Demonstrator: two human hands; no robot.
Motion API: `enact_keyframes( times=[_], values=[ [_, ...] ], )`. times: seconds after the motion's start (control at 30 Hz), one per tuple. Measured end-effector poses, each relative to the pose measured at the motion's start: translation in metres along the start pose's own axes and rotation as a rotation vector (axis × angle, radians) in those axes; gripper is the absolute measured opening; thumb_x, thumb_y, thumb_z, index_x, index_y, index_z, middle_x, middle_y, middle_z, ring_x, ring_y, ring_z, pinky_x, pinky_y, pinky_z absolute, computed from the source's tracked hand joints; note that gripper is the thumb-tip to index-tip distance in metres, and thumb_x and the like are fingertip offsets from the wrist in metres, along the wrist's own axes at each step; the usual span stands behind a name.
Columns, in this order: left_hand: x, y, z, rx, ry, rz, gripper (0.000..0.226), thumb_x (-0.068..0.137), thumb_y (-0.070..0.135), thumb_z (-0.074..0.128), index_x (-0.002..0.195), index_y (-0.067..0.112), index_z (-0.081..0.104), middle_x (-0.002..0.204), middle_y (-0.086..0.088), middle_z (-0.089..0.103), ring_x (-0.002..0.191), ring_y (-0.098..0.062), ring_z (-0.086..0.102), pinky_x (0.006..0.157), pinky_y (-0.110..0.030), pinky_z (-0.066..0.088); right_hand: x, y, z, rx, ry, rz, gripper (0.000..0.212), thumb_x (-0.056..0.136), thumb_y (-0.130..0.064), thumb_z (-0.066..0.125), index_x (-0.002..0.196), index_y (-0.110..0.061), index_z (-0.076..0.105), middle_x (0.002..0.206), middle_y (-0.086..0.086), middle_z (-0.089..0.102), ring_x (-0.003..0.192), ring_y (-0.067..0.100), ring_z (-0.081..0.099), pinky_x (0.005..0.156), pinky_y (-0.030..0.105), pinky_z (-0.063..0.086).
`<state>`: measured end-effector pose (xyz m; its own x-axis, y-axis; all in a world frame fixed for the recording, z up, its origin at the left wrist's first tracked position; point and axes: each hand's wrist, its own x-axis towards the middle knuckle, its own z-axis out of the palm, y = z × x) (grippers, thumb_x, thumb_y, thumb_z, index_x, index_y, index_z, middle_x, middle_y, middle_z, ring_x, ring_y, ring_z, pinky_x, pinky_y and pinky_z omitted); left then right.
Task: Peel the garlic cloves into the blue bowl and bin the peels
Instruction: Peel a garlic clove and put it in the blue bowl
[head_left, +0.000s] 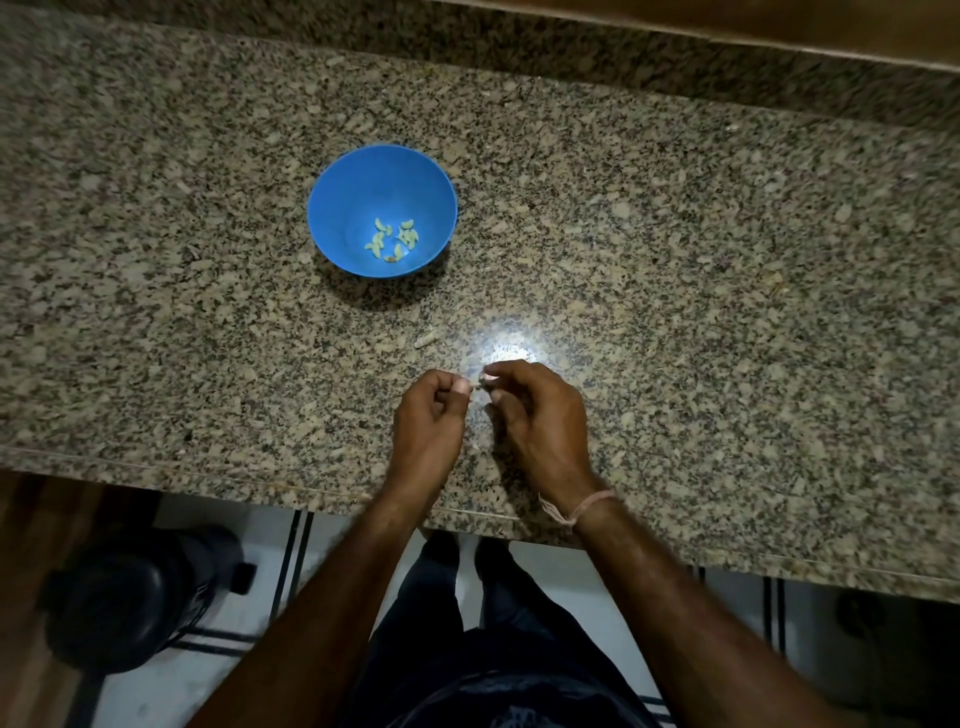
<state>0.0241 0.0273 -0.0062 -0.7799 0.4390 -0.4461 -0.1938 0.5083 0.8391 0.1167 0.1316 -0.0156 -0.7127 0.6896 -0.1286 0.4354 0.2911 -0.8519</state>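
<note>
Both hands sit on the near side of the blue bowl (337, 208), by the counter (727, 260) edge. Left hand (428, 415): grip closed, fingertips pinching one end of a small garlic clove (480, 383). Right hand (535, 415): grip pinching the other end. The clove is tiny, so I can't tell how much skin is off.

Peeled cloves (395, 239) lie in the bowl bottom. A spare clove (426, 340) lies between bowl and hands.

Step looks like stripping skin. Hold the clove firm with the left, tear with the right thumbnail, keep peel out of the bowl. A dark tub (140, 597) on the floor, near-left of the bowl, is possibly the bin but blurred.
</note>
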Motion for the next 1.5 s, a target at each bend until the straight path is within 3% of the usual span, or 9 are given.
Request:
enact_keyframes(
  times=[0.13,0.27,0.37,0.53,0.67,0.77,1.07,1.27,1.5],
  values=[
    [0.000,0.003,0.001,0.108,0.040,0.076,0.016,0.104,0.025,0.059,0.096,0.015,0.068,0.084,0.005,0.068,0.071,-0.002,0.059,0.060,-0.016,0.042,0.007,-0.007,0.000,0.261,-0.052,0.106,0.006,0.091,-0.010,0.078,0.097,-0.010,0.079,0.091,-0.003,0.078,0.088,0.012,0.074,0.081,0.031,0.062],
    [0.000,0.003,0.002,0.085,0.060,0.109,0.017,0.104,0.023,0.058,0.091,0.016,0.066,0.083,0.001,0.069,0.075,-0.013,0.062,0.064,-0.029,0.047,0.010,-0.005,0.001,0.433,-0.083,0.231,0.004,0.093,-0.010,0.076,0.094,-0.007,0.079,0.090,0.005,0.079,0.090,0.024,0.077,0.087,0.047,0.064],
    [-0.001,0.005,0.004,0.103,0.072,0.129,0.017,0.105,0.022,0.056,0.092,0.016,0.064,0.082,0.004,0.065,0.070,-0.003,0.056,0.059,-0.020,0.041,0.009,-0.004,0.001,0.484,-0.101,0.250,0.008,0.096,-0.012,0.074,0.098,-0.007,0.079,0.094,0.007,0.080,0.094,0.026,0.077,0.090,0.052,0.062],
    [-0.004,0.008,0.009,0.153,0.050,0.243,0.016,0.108,0.022,0.050,0.098,0.013,0.059,0.087,0.003,0.059,0.073,-0.004,0.051,0.058,-0.012,0.036,0.009,-0.010,-0.004,0.645,-0.099,0.308,0.012,0.099,-0.008,0.070,0.102,0.001,0.077,0.098,0.016,0.079,0.098,0.034,0.075,0.087,0.039,0.063],
    [-0.003,0.011,0.011,0.152,0.047,0.251,0.016,0.108,0.020,0.049,0.097,0.012,0.056,0.085,0.004,0.054,0.071,-0.001,0.046,0.058,-0.013,0.035,0.008,-0.011,-0.001,0.764,-0.092,0.378,0.015,0.099,-0.011,0.070,0.102,0.002,0.076,0.100,0.024,0.077,0.101,0.041,0.074,0.092,0.045,0.061],
    [-0.001,0.011,0.013,0.176,0.028,0.269,0.016,0.108,0.018,0.049,0.095,0.011,0.056,0.084,0.003,0.054,0.070,-0.003,0.045,0.058,-0.013,0.034,0.009,-0.012,-0.003,0.846,-0.086,0.470,0.014,0.098,-0.011,0.069,0.099,0.002,0.076,0.094,0.020,0.077,0.087,0.028,0.074,0.078,0.033,0.060],
    [-0.002,0.001,0.012,0.205,0.140,0.258,0.011,0.093,0.025,0.074,0.090,0.021,0.064,0.087,0.005,0.065,0.075,-0.009,0.059,0.063,-0.023,0.049,0.016,-0.005,-0.014,0.873,-0.077,0.598,0.012,0.091,-0.016,0.079,0.093,-0.005,0.076,0.085,0.017,0.070,0.071,0.022,0.057,0.058,0.031,0.042],
    [0.000,0.003,0.010,0.233,0.184,0.266,0.013,0.099,0.023,0.065,0.106,0.024,0.077,0.096,0.011,0.075,0.087,-0.006,0.069,0.076,-0.037,0.060,0.013,-0.002,-0.017,0.817,-0.056,0.560,0.015,0.090,-0.017,0.082,0.093,-0.003,0.077,0.090,0.028,0.072,0.083,0.030,0.062,0.070,0.038,0.048],
    [-0.005,0.017,0.015,0.001,0.120,0.158,0.010,0.093,0.025,0.076,0.102,0.021,0.079,0.090,0.011,0.077,0.084,-0.004,0.071,0.077,-0.028,0.060,0.011,0.000,-0.012,0.853,-0.071,0.525,0.020,0.088,-0.021,0.083,0.095,-0.003,0.078,0.100,0.036,0.070,0.088,0.034,0.059,0.082,0.052,0.047]
  ],
)
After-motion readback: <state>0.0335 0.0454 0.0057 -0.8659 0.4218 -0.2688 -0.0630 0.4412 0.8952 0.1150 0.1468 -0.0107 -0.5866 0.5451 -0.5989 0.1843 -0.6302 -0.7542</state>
